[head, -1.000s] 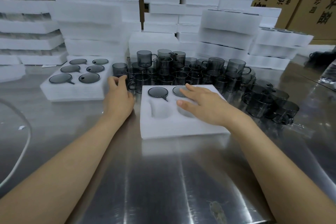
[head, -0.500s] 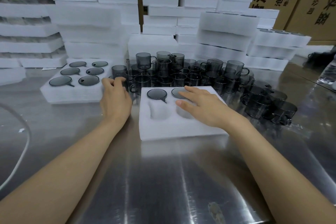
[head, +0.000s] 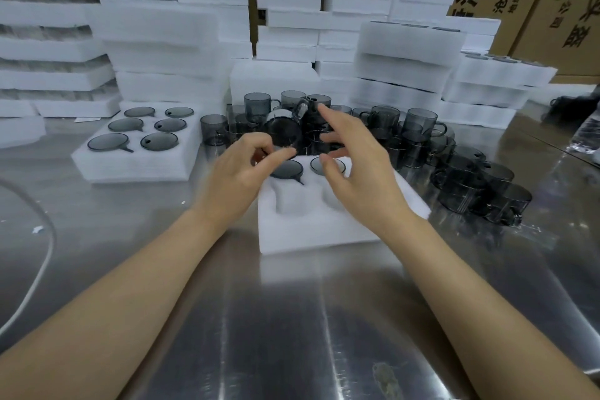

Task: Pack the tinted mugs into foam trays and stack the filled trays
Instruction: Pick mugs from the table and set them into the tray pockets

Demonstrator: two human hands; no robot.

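Lifted since a moment ago: smoky grey translucent handled mug [head: 284, 131], tilted, pinched by left hand [head: 233, 178] above white foam tray [head: 324, 234]; right hand [head: 360, 172] raised alongside, fingers spread, nothing held

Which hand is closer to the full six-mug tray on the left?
Left. The left hand, gripping a tilted mug, is just right of the full tray; the right hand hovers farther right, above the part-filled tray.
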